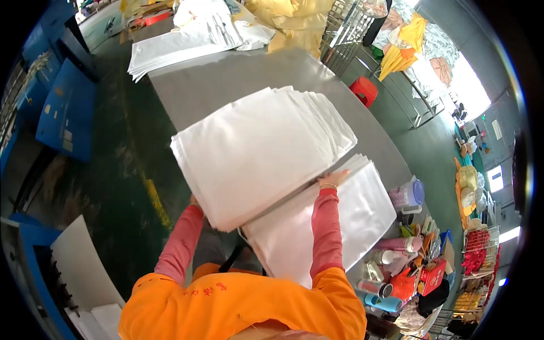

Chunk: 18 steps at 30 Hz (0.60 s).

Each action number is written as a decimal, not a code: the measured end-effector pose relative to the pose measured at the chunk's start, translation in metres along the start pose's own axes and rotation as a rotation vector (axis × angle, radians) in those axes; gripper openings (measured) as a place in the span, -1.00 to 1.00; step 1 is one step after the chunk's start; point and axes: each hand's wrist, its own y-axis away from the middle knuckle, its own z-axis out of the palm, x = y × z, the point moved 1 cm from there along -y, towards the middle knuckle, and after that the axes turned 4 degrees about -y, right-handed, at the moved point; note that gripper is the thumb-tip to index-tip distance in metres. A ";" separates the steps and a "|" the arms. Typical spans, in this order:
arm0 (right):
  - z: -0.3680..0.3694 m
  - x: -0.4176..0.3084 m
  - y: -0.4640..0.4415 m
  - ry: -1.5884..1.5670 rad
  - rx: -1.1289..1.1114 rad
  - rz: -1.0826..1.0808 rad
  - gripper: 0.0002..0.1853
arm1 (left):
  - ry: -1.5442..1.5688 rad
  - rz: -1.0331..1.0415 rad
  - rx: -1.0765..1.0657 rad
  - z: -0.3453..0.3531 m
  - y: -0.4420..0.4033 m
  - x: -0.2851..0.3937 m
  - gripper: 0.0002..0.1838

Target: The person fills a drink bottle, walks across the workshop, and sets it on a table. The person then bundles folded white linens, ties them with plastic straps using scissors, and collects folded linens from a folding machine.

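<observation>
A thick stack of white fabric sheets (255, 147) lies across the grey table, its layers fanned out at the right end. My left hand (194, 202) is at the stack's left edge, and its fingers are hidden by the fabric. Along the near edge of that stack, my right hand (335, 178) rests with its fingers stretched out, over the top of a second white stack (323, 221). This second stack lies closer to my body, next to the first, with a narrow dark gap between them.
More white fabric (192, 51) lies at the table's (226, 73) far end, near yellow fabric (289, 22). A lidded plastic jug (407, 194), bottles (399, 244) and a red box (432, 274) crowd the right side. A red stool (364, 90) stands beyond the table.
</observation>
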 end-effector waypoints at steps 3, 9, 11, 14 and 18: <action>-0.009 0.020 -0.047 -0.060 -0.027 -0.110 -0.02 | 0.044 -0.028 0.021 0.007 -0.039 0.012 -0.55; -0.020 0.029 -0.029 0.065 0.103 -0.251 -0.06 | 0.055 -0.062 0.142 -0.003 -0.073 0.053 -0.59; -0.013 0.031 -0.019 0.118 0.152 -0.288 -0.08 | 0.037 -0.060 0.187 -0.011 -0.074 0.073 -0.60; 0.011 0.051 -0.014 0.161 0.185 -0.325 -0.10 | 0.008 -0.034 0.248 -0.023 -0.077 0.111 -0.61; 0.081 0.110 -0.035 0.174 0.147 -0.330 -0.12 | -0.038 0.045 0.298 -0.034 -0.092 0.185 -0.63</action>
